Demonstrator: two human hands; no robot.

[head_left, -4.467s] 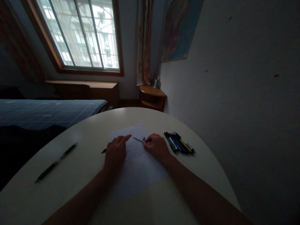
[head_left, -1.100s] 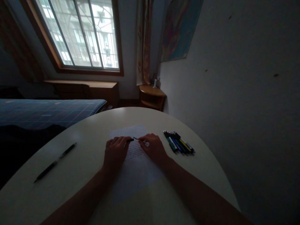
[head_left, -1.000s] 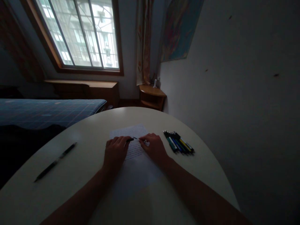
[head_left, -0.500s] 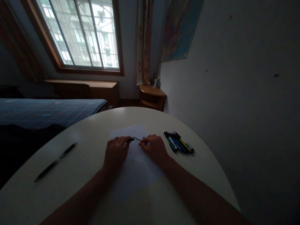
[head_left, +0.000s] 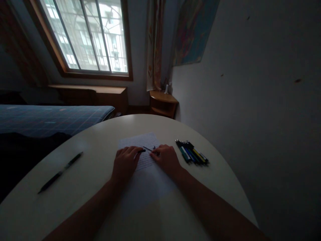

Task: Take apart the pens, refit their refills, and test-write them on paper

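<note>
Above a sheet of paper (head_left: 147,187) with lines of writing, my two hands are close together but apart. My left hand (head_left: 125,162) is closed on a short black pen part (head_left: 141,151), perhaps a cap or barrel; its end sticks out past the fingertips. Between finger and thumb, my right hand (head_left: 166,158) pinches a thin dark rod (head_left: 147,148) that looks like a pen refill. The rod's free end points left, near the black part. Whatever else lies inside the right hand is hidden by its fingers.
A black pen (head_left: 60,173) lies at the left of the round white table (head_left: 140,122). Several pens with green, blue and yellow parts (head_left: 192,153) lie side by side on the right. Beyond stand a bed (head_left: 55,117) and a small wooden corner cabinet (head_left: 163,97).
The black part in my left hand has tilted and shifted slightly right. My right hand with the rod has barely moved. The view has shifted a little.
</note>
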